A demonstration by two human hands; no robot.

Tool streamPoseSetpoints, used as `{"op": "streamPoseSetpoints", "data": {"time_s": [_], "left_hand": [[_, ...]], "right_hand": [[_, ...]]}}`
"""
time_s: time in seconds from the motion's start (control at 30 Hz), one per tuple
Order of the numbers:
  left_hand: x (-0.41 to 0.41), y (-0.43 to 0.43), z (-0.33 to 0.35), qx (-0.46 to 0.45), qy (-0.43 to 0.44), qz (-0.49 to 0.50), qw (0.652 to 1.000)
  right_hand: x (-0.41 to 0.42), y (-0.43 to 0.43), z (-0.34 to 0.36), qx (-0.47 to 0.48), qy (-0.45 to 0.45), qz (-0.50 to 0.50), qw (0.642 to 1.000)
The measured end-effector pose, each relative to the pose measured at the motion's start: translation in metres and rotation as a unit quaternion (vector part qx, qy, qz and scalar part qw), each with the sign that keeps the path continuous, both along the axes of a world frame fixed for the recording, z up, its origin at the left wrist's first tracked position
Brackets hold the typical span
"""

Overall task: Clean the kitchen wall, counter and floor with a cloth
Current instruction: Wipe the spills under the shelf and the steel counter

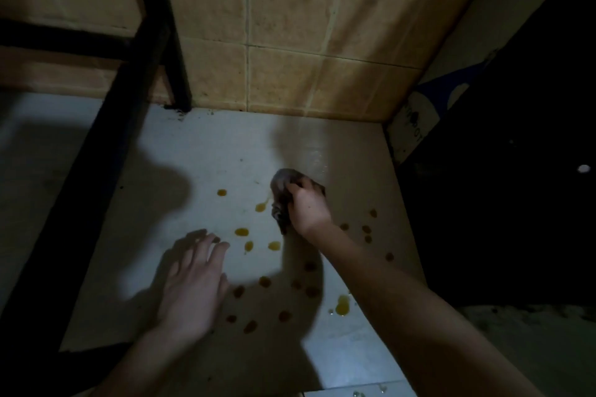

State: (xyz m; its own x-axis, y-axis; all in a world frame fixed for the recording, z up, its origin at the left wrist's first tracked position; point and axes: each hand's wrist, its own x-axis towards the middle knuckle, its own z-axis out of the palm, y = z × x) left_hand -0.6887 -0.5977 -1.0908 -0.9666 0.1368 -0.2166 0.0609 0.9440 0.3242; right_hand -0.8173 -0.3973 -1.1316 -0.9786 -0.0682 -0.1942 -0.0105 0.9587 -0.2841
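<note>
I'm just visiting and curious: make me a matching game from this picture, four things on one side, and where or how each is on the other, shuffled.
1 cloth
2 left hand
3 orange drops
4 black frame

A scattered on the floor
B bunched in the right hand
C upright by the tiled wall
D flat, fingers spread

Pairs: 1-B, 2-D, 3-A, 4-C

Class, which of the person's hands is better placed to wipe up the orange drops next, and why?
Right. The right hand grips the cloth, down on the floor beside the orange drops. The left hand lies flat on the floor, fingers straight, holding nothing.
</note>
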Motion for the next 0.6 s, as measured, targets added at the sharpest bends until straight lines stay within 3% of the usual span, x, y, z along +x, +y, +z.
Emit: {"op": "streamPoseSetpoints", "data": {"time_s": [0.2,0.4,0.6], "left_hand": [[0.002,-0.017,0.006,-0.01,0.019,0.02,1.0],[0.003,-0.023,0.004,-0.016,0.032,0.038,0.999],[0.004,-0.02,-0.001,-0.017,0.035,0.035,0.999]], "right_hand": [[-0.008,-0.079,0.002,-0.012,-0.001,0.119,0.993],[0.0,-0.112,-0.002,0.065,0.01,0.305,0.95],[0.015,-0.069,0.002,0.05,0.027,0.295,0.954]]}}
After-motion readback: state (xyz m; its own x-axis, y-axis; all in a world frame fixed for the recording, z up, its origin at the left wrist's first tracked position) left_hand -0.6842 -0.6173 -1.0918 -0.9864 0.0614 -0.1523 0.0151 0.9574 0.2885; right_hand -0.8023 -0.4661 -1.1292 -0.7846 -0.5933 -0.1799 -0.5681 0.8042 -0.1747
